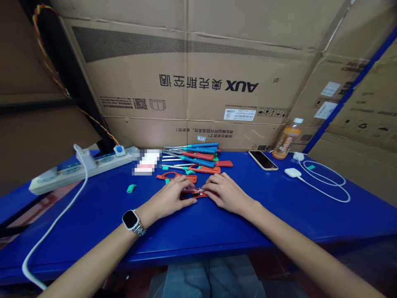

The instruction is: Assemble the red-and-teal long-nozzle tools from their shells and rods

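Note:
My left hand (170, 193), with a watch (131, 220) on the wrist, grips the left end of an open red lighter casing (195, 191) low on the table. Small inner parts show in the casing, too small to name. Over its right end my right hand (228, 192) has its fingers pinched at the parts, partly hiding them. Just behind my left hand lies an orange-red casing half (190, 178) with a trigger loop. Farther back is a pile of long-nosed lighters with blue handles (201, 161), red handles (198, 155) and metal rods. A green curved piece (131, 188) lies to the left.
A power strip (102, 162) with a white cable runs along the left. At the right are a phone (263, 160), an orange drink bottle (287, 140), and a white earphone case (292, 173) on a cable. Cardboard (139, 74) walls the back of the blue table (279, 219).

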The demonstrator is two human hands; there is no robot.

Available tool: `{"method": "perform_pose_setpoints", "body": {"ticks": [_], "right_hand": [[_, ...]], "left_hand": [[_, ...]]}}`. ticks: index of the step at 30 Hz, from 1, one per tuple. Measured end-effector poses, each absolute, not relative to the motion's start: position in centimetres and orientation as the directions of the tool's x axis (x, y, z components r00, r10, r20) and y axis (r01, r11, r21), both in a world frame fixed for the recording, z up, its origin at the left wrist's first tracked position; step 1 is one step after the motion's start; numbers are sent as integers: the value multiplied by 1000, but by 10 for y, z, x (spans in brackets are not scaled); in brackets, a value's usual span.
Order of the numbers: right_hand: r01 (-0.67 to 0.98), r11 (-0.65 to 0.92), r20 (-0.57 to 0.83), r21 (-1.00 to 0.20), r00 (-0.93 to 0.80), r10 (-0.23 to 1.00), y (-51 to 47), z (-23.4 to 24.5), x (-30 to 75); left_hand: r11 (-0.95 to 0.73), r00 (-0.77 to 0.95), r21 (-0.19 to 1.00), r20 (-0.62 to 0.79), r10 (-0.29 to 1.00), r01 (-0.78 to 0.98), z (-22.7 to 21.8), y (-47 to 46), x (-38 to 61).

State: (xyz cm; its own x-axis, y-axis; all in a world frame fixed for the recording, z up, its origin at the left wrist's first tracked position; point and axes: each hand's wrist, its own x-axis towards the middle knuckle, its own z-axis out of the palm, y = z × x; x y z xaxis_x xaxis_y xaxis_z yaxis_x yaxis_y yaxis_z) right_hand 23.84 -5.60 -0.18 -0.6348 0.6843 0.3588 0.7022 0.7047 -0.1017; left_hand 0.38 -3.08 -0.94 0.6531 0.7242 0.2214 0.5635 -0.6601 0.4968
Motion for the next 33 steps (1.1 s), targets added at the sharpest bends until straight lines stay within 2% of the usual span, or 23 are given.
{"method": "perform_pose_setpoints", "body": {"ticks": [12,33], "right_hand": [[707,659,359,-256,-564,744,-51,-6,239],[755,621,281,-209,-562,778,-56,6,233]], "left_hand": [[-658,638,472,230,735,587,-8,-31,0],[-646,618,498,249,746,579,-13,-26,-11]]}}
